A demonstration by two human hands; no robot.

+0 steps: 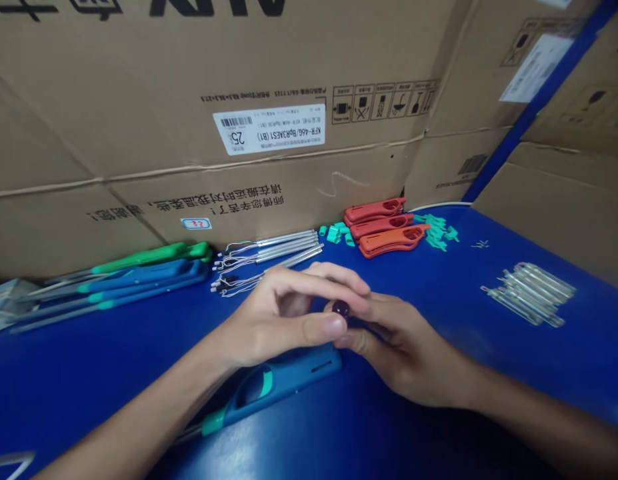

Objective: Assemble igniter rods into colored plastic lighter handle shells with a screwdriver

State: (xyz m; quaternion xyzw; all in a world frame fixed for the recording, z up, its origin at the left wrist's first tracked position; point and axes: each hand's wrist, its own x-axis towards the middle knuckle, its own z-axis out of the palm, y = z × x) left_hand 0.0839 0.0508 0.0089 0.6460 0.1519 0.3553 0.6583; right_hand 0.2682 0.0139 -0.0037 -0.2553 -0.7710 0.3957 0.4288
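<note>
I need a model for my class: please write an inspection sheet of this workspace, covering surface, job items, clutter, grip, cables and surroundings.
Surface: blue tabletop, shiny, with glare near the front.
Job items: dark rounded piece at the fingertips; blue lighter lying partly hidden by the left hand; red and orange casings, green pieces, silver rods and clear tubes in groups.
Clutter: tiny loose bits at upper right.
Grip: left hand pinches the dark rounded piece; right hand meets it there, its hold unclear.
Cables: thin wires at the rods' left ends.
Surroundings: printed cardboard behind.
</note>
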